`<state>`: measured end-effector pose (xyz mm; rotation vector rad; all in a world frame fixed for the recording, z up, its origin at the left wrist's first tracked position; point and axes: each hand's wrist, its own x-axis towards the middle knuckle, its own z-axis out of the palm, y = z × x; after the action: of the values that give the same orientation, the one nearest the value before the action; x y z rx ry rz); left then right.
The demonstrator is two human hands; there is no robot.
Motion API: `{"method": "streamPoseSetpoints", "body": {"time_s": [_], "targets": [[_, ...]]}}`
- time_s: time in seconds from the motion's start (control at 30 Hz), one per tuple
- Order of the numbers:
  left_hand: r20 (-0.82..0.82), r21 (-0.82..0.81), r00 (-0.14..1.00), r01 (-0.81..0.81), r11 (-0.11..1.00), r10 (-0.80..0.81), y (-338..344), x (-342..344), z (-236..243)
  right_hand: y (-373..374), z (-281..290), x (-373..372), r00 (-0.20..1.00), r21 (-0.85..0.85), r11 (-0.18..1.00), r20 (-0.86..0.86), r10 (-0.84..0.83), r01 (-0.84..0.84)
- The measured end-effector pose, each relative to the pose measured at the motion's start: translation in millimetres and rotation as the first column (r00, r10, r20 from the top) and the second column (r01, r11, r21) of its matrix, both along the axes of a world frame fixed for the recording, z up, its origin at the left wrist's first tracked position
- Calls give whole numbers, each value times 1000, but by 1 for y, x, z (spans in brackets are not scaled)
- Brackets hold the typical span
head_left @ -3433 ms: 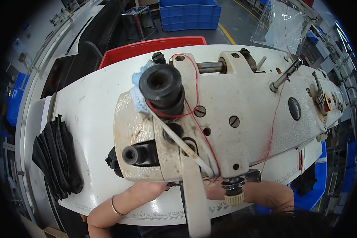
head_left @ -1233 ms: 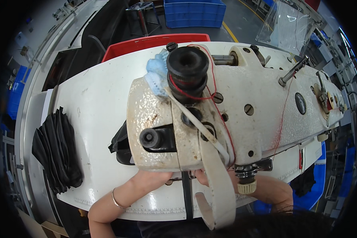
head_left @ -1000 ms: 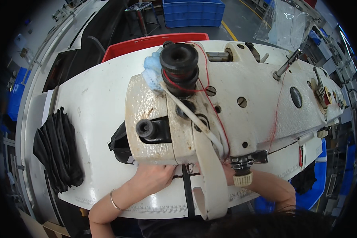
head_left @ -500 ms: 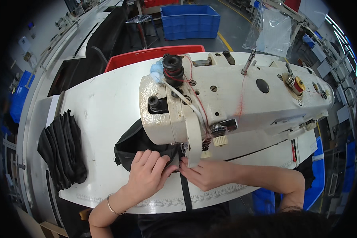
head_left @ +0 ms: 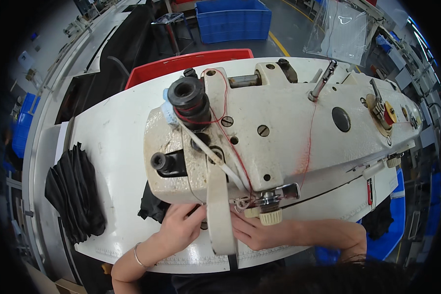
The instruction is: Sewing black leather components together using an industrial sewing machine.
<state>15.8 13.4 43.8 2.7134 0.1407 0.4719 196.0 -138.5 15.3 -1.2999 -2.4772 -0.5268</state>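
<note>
A white sewing machine (head_left: 289,142) with red thread stands across the table, its head covering the stitching spot. A piece of black fabric (head_left: 153,206) sticks out at the left from under the head. My left hand (head_left: 179,229) has its fingers curled on this fabric, their tips partly behind the machine. Just right of the white curved lever (head_left: 219,215) is my right hand (head_left: 255,232), fingers bent together; what they pinch is hidden. Between the hands, a narrow black strip (head_left: 233,262) runs down to the table's front edge.
Pleated black fabric pieces (head_left: 76,196) lie stacked at the left of the white table (head_left: 112,132). Behind stand a red bin (head_left: 181,62) and a blue crate (head_left: 234,22). A small red tool (head_left: 370,192) lies at right, near a blue bin (head_left: 399,220) with black cloth.
The machine looms larger and lower in the picture as the view shifts forward. It now hides more of the black fabric and my fingertips. Both hands stay close together beside the machine head.
</note>
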Motion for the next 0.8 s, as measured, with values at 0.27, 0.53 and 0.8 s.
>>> {"method": "streamPoseSetpoints", "body": {"time_s": [0.27, 0.53, 0.8], "targets": [[-185, 407, 950, 306, 861, -251, -16, -17, -43, -7, 7, -3, 1000, -10, 1000, -9, -3, 3], [-110, 206, 954, 297, 932, -280, -14, -20, -53, -3, -1, -4, 1000, -20, 1000, 2, 19, -19], [30, 88, 965, 257, 962, -260, -16, -23, -76, -4, -16, -6, 1000, 83, 996, 17, 19, -20]]}}
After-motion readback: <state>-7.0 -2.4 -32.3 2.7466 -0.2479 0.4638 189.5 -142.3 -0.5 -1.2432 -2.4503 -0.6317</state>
